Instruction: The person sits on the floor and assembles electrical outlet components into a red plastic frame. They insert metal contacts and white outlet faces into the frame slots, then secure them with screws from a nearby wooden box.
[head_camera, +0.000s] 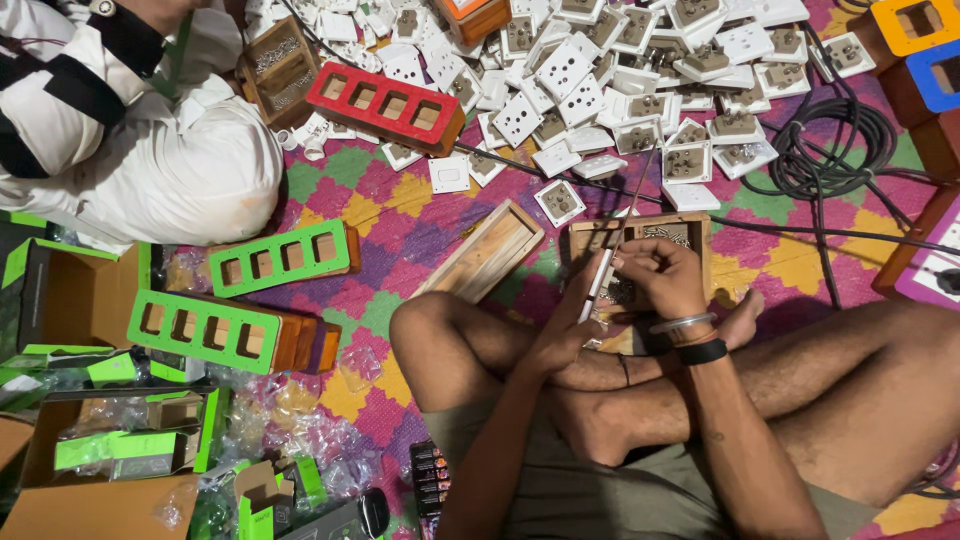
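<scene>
I sit cross-legged on a patterned mat. My left hand (568, 322) grips a thin white strip-like part (601, 280) that it holds upright over my shins. My right hand (662, 275), with a metal bangle and a black band at the wrist, pinches something small at the top of that part; I cannot tell what. A thin rod (640, 180) slants up from the hands. Just beyond them lies an open wooden box (697, 232) with small metal pieces inside.
A heap of white socket plates (600, 80) covers the mat ahead. Red (385, 104) and green (283, 259) multi-hole wooden frames lie left, a box lid (487, 250) in the middle, black cable coils (830, 150) right. Another person in white (150, 150) sits at the upper left.
</scene>
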